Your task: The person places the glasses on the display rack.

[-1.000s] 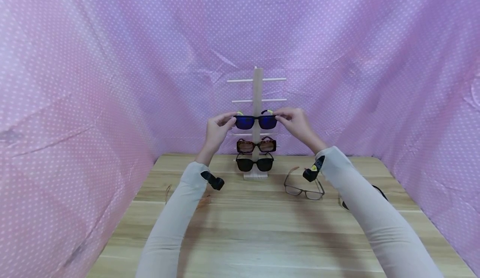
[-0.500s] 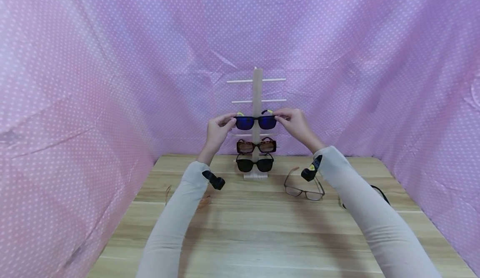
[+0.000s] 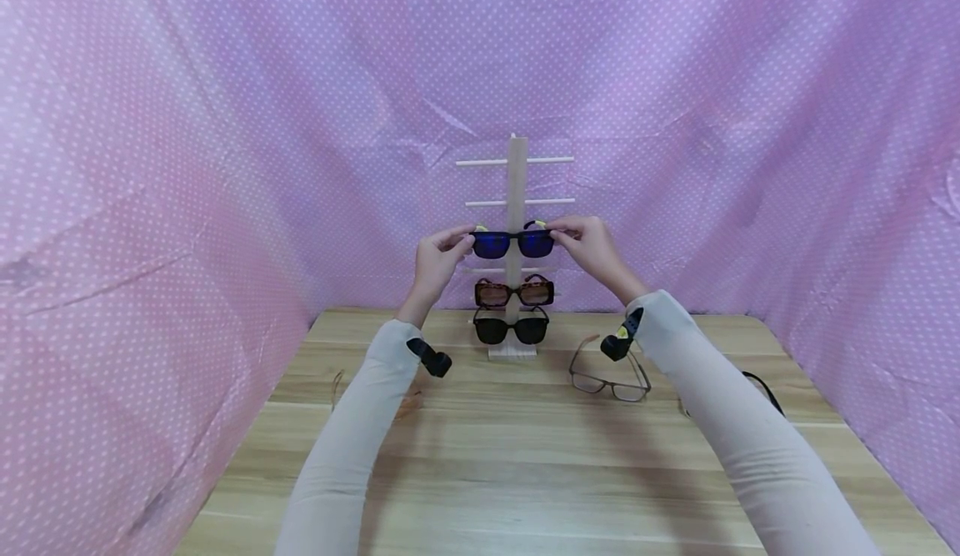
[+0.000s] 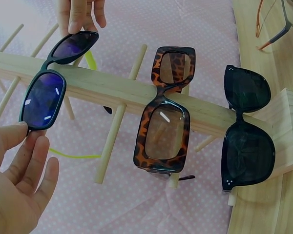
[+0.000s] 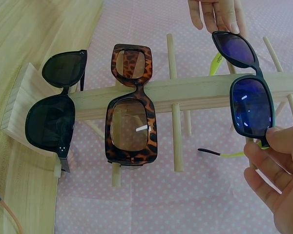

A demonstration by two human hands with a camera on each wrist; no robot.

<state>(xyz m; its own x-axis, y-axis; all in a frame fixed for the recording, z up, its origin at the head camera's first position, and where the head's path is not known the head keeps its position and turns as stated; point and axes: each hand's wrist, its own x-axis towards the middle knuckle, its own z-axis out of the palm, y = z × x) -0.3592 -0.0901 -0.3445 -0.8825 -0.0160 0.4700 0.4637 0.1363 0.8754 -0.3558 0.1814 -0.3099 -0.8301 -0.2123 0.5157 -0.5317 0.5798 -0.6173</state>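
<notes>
Blue-lensed sunglasses (image 3: 491, 245) with a black frame and yellow-green temples sit in front of the post of a wooden display stand (image 3: 517, 174). My left hand (image 3: 437, 264) pinches their left outer corner between thumb and fingers. At the other corner my right hand (image 3: 592, 247) pinches the frame the same way. Both wrist views show the lenses facing outward and the temples pointing back past the post. Below them on the stand hang tortoiseshell sunglasses (image 4: 161, 131), and lowest are black sunglasses (image 5: 51, 122). Whether the blue pair rests on a peg is hard to tell.
Bare pegs (image 3: 551, 201) stick out on both sides of the upper post. Grey-framed eyeglasses (image 3: 588, 383) lie on the wooden table (image 3: 480, 481) at right. Another pair (image 3: 765, 389) is partly behind the right sleeve; thin-framed glasses (image 3: 410, 404) are partly behind the left sleeve. Dotted pink cloth hangs behind.
</notes>
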